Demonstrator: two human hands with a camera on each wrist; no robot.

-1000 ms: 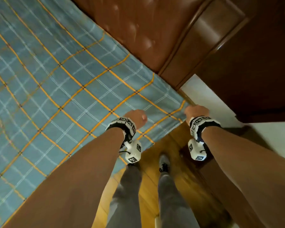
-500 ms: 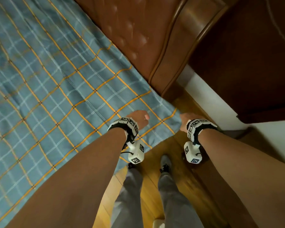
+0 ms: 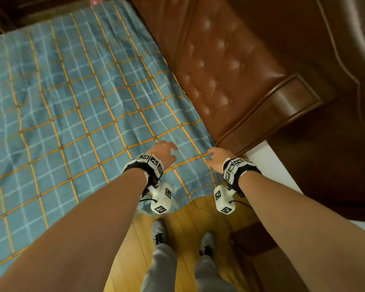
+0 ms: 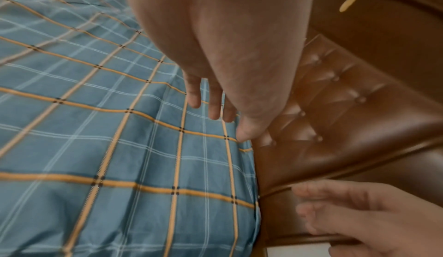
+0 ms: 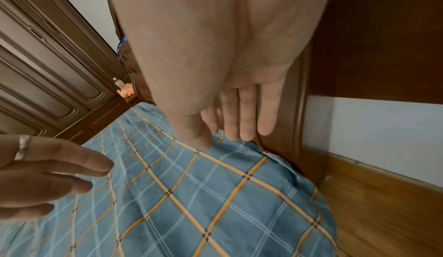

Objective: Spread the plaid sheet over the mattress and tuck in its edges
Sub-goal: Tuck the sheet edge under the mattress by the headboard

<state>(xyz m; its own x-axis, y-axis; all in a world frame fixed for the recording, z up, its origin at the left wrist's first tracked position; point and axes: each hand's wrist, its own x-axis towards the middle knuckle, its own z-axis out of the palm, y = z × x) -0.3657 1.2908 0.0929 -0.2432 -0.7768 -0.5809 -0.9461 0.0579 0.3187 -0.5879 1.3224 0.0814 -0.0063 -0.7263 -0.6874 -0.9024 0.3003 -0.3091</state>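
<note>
Nearest, the person's shoes (image 3: 159, 231) stand on the wood floor (image 3: 185, 220), just beside the hanging hem of the sheet (image 3: 76, 114). The sheet lies spread over the mattress, which it hides, with its near edge draping loose toward the floor at the corner. Above that corner the left hand (image 3: 165, 153) hovers with fingers straight and spread, holding nothing; whether the tips touch the cloth I cannot tell. The right hand (image 3: 217, 157) is to its right, fingers extended and released, at the sheet's edge where it meets the headboard (image 3: 223, 66). The cloth looks thin, soft and light, creasing easily, so it should slide readily but bunch. Probably best to take the draped hem near the corner and push it under. Farther off, the sheet runs wrinkled to the far side.
</note>
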